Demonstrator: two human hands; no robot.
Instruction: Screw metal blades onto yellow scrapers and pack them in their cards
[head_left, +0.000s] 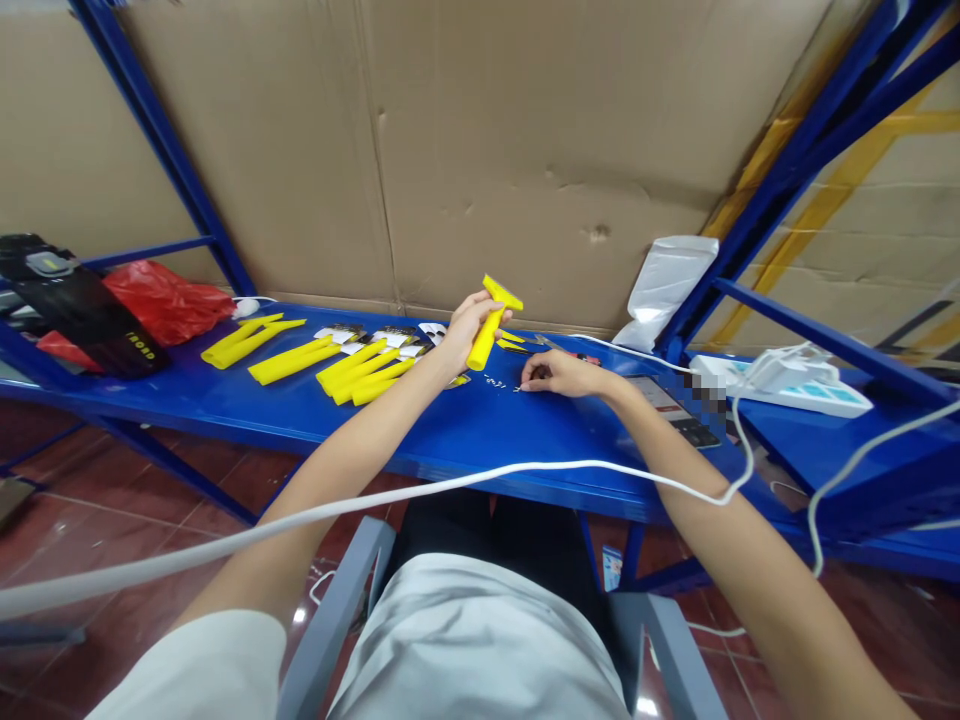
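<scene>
My left hand (469, 328) is wrapped round the handle of a yellow scraper (487, 335), holding it above the blue shelf with its wide T-shaped head pointing up and away. Lower and to the right, my right hand (559, 374) rests at the shelf top, its fingers curled into a pinch beside several tiny pale pieces (495, 382), perhaps screws. What the fingertips grip, if anything, is too small to make out. A tool with a red handle (587, 358) lies just behind my right hand. Left of my left hand, several more yellow handles (296, 360) lie in a row.
A black bottle (90, 310) and a red plastic bag (169, 305) stand at the left. On the right are a phone-like device (667, 405) and a white power strip (810, 390). A white cable (480, 475) crosses in front of my forearms. Cardboard (480, 150) backs the blue shelf (465, 430).
</scene>
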